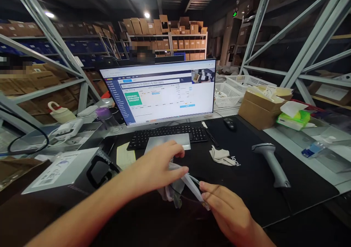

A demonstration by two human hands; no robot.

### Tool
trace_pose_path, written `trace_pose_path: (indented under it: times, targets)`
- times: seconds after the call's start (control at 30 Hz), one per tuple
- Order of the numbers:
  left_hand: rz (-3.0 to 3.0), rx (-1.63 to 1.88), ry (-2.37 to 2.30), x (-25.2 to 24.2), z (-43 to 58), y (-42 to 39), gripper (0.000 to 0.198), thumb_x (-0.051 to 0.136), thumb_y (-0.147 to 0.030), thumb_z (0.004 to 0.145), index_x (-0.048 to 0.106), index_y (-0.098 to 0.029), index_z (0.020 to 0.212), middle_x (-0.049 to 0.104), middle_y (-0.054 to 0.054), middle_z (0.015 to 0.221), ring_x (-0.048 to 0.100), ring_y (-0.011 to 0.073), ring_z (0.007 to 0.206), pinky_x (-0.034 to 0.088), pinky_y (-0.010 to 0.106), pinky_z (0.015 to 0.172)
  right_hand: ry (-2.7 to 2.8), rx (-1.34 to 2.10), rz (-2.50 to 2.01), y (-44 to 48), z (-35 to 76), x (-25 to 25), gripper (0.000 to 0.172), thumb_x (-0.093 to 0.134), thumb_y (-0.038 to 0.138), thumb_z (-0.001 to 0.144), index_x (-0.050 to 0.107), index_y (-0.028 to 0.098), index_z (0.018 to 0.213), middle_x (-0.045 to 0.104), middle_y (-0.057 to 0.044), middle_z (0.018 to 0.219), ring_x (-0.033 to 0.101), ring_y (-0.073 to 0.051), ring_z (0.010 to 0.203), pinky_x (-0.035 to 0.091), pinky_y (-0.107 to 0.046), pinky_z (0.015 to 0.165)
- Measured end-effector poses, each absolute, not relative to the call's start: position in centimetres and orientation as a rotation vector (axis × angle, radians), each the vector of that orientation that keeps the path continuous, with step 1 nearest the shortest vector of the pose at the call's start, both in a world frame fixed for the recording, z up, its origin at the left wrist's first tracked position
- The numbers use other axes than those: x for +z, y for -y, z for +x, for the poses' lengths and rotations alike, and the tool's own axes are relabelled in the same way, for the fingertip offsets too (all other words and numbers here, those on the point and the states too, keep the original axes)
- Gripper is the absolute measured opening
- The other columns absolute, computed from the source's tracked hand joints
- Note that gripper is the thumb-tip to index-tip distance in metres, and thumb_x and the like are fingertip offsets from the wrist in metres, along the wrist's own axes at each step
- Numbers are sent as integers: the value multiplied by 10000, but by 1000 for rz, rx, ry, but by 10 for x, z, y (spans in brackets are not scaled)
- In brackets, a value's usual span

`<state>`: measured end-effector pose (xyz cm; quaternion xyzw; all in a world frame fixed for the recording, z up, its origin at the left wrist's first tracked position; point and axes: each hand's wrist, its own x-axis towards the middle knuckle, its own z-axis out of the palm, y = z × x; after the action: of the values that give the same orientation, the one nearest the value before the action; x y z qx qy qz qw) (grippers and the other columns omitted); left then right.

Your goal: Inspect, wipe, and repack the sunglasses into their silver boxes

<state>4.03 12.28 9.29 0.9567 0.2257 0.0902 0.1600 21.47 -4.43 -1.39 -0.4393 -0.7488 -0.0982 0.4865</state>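
Warehouse desk: both hands at slim pale piece [192,186]

Shelved cartons [189,44] far back, monitor [157,93] and keyboard [167,137] ahead. Piece is in the air over front edge of black desk mat [301,188], tilted, thin dark line along it; kind unclear. R hand [227,212]: fingers narrow, pinching its lower end. L hand [161,164]: fingers slightly spread at upper end, grey cloth [172,192] bunched below; grip on cloth can't be told. Piece looks light, stiff, maybe fragile: best held by edges. Cloth soft, slack. White mesh baskets [229,95] right of monitor hold small pale items, unclear. Open cardboard box [257,113] holds pale paper. Barcode scanner [270,163] lies on mat, well apart from hands.
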Motion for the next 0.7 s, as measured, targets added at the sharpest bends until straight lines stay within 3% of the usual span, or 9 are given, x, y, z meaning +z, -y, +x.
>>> trace_pose_path:
  times: [0.07,0.17,0.27,0.43,0.57,0.7]
  targets:
    - [2860,-127,-660,108,60,-130,292,750,-329,746,671,-205,998,685,59,975,645,243,813,472,318,676,1830,-253,-1072,45,214,-13,320,484,-32,918,629,102,1169,747,-195,1095,722,-234,1061,636,-327,875]
    - [2931,-396,-706,116,82,-129,105,697,-113,696,711,-180,777,687,68,773,641,241,655,419,305,566,1860,-261,-1091,47,216,-11,297,481,-14,937,626,97,1171,736,-208,1120,715,-234,1074,632,-331,881]
    - [2872,-380,-591,116,93,-119,158,627,-89,749,720,-213,721,680,28,688,640,199,633,411,273,558,1874,-265,-1128,48,215,-3,318,471,-20,935,617,104,1190,725,-204,1151,709,-234,1083,631,-342,888]
    - [2778,-187,-228,112,95,-113,208,623,-64,782,748,-230,783,724,13,814,663,181,749,469,253,646,1814,-242,-1210,45,215,5,349,485,3,942,608,146,1236,731,-149,1154,693,-223,1107,618,-345,925]
    - [2694,-47,-342,111,87,-126,212,620,-116,819,779,-236,894,751,17,887,681,182,815,502,266,754,1694,-116,-1350,46,223,-10,344,499,38,944,638,196,1216,673,-132,1245,655,-222,1156,600,-357,950]
    - [2667,15,-484,117,81,-126,307,613,-71,776,775,-237,976,756,5,958,686,176,845,501,255,732,1680,-42,-1351,47,222,-15,308,516,53,925,656,189,1163,689,-119,1137,673,-215,1061,598,-332,891]
